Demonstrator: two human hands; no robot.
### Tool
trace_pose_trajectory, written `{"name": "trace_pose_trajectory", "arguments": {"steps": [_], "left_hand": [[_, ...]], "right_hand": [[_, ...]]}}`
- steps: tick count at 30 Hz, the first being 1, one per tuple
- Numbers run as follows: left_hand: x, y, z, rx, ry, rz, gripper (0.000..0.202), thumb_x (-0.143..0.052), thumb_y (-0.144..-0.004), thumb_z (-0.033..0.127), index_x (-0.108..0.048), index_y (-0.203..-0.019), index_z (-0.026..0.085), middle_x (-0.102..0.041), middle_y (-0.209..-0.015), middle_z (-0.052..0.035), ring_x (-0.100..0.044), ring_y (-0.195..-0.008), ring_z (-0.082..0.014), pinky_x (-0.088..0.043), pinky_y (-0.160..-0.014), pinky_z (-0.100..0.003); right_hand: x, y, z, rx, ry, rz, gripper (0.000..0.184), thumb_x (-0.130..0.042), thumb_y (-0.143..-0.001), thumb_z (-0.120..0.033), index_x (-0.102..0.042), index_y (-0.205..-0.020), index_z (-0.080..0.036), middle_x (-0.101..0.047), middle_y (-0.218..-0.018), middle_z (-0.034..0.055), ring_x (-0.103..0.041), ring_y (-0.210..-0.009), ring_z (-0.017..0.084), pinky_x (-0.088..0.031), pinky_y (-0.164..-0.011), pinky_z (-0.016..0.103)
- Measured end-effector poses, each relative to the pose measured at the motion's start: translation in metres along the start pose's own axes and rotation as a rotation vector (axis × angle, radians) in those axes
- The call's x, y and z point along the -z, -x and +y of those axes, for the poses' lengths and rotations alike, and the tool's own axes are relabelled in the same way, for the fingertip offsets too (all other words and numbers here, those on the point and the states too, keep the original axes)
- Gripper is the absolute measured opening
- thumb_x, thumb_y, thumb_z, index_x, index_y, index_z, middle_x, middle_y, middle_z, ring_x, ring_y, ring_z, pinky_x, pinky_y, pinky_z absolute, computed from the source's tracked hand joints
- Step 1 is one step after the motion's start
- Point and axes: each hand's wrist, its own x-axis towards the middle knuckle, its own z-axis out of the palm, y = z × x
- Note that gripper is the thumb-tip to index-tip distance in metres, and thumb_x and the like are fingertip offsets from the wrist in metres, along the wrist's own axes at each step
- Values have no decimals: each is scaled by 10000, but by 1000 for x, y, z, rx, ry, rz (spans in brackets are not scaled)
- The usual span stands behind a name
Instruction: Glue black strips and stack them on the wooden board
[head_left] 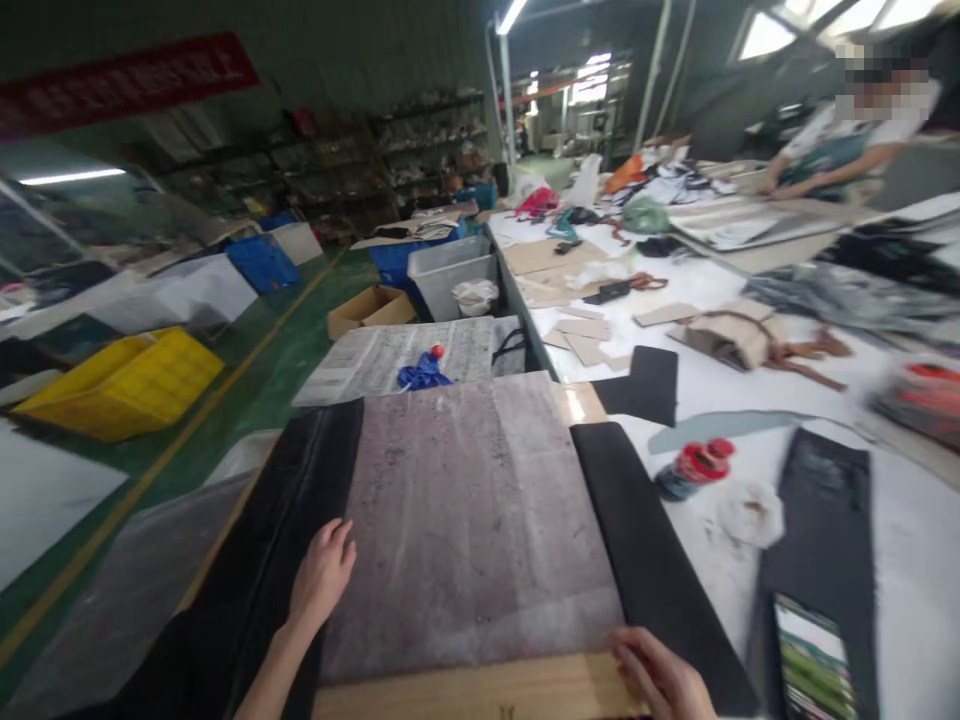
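Near left, a black panel (307, 470), then the left hand (326, 570), loosely open, at the left edge of a greyish sheet (472, 530), flat at near centre over a wooden board (465, 692). At the sheet's near right corner, the right hand (660, 672), fingers bent, grip unclear. Near right, a phone (816, 655).

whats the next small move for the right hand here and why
Probably to pinch the near right corner of the greyish sheet: the right hand's fingertips are at that corner, while the left hand is by the sheet's left edge, apparently gripping nothing.
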Motion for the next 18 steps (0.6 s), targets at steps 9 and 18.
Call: {"name": "trace_pose_trajectory", "arguments": {"steps": [9,18], "left_hand": [[-20,46,107,-231,234,-122,333,-410,-941,386,-639,-1125,229,-645,-1181,-92,-682,-1081,-276,-602,-909,-448],[-11,80,204,-373,321,-252,318,-431,-976,296,-641,-1202,220,-636,-1264,-95,-656,-1151,-243,-575,-974,-423]], "right_hand": [[79,24,20,-105,293,377,293,-470,-928,-429,-694,-1001,-254,-725,-989,62,-713,-797,213,-557,-695,304],[94,41,58,-411,8,458,412,-601,-748,-535,-726,-948,-198,-760,-903,98,-704,-774,259,-556,-723,391]]}}
